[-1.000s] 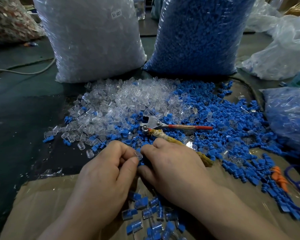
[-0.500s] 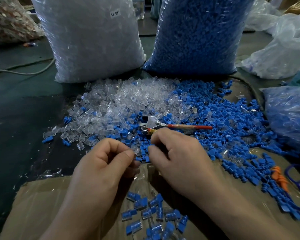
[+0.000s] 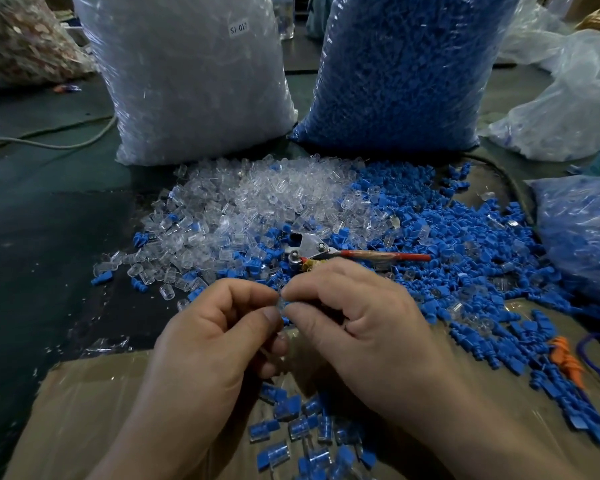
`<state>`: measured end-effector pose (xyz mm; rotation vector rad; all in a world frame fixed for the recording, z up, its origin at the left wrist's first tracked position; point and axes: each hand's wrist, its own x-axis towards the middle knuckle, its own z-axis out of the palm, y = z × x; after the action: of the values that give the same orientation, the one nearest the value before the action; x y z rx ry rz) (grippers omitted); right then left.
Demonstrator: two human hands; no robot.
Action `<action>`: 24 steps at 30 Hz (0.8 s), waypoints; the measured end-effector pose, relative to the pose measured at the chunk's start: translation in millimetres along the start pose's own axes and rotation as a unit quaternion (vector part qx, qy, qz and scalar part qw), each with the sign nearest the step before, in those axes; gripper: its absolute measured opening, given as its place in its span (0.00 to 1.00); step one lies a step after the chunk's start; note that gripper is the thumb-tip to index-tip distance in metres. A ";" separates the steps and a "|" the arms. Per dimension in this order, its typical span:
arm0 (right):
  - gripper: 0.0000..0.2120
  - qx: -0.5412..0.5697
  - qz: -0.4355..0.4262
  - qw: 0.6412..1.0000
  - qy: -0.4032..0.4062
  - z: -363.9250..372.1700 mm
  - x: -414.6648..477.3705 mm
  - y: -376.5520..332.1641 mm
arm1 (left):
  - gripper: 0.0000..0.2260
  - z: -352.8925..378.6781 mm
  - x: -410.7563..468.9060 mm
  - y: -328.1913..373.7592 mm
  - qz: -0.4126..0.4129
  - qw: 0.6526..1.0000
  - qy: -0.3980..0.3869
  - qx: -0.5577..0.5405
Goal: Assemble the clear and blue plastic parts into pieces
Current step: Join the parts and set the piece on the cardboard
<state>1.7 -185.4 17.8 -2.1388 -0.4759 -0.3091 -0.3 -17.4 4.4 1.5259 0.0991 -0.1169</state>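
My left hand (image 3: 219,334) and my right hand (image 3: 354,323) meet fingertip to fingertip above the near edge of the parts heap. Between them they pinch a small clear plastic part (image 3: 282,304); whether a blue part sits in it is hidden by the fingers. Loose clear parts (image 3: 257,206) lie in a heap ahead on the left, and loose blue parts (image 3: 465,251) spread to the right. Several joined clear-and-blue pieces (image 3: 302,427) lie on the cardboard (image 3: 84,410) below my hands.
A big bag of clear parts (image 3: 194,77) and a big bag of blue parts (image 3: 406,71) stand at the back. Red-handled pliers (image 3: 343,254) lie in the heap. Another bag of blue pieces (image 3: 582,233) sits right, an orange part (image 3: 565,358) near it.
My right hand drew back from the blue parts and came against the left hand. Both hands now hold the clear part between their fingertips.
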 end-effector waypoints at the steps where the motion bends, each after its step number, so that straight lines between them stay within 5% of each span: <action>1: 0.06 -0.004 -0.009 1.000 0.000 -0.1 -0.3 -0.5 | 0.08 0.4 -0.9 2.0 0.001 1.000 -0.009 0.002; 16: 0.12 -0.092 -0.070 0.991 -0.061 -5.3 -0.8 -3.7 | 0.07 -0.4 -1.6 9.0 -0.019 0.997 -0.046 -0.053; 21: 0.23 -0.203 -0.069 0.964 -0.159 -8.1 -1.3 -4.4 | 0.09 -1.3 2.2 2.5 0.019 1.000 0.001 0.012; 24: 0.32 -0.297 -0.005 0.945 -0.138 -14.2 -0.9 7.9 | 0.13 -2.4 2.9 1.2 0.009 0.999 0.010 0.038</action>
<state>3.8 -201.4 19.7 -2.7917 -0.6085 -0.1668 2.7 -15.1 5.0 1.6042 0.0974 -0.0916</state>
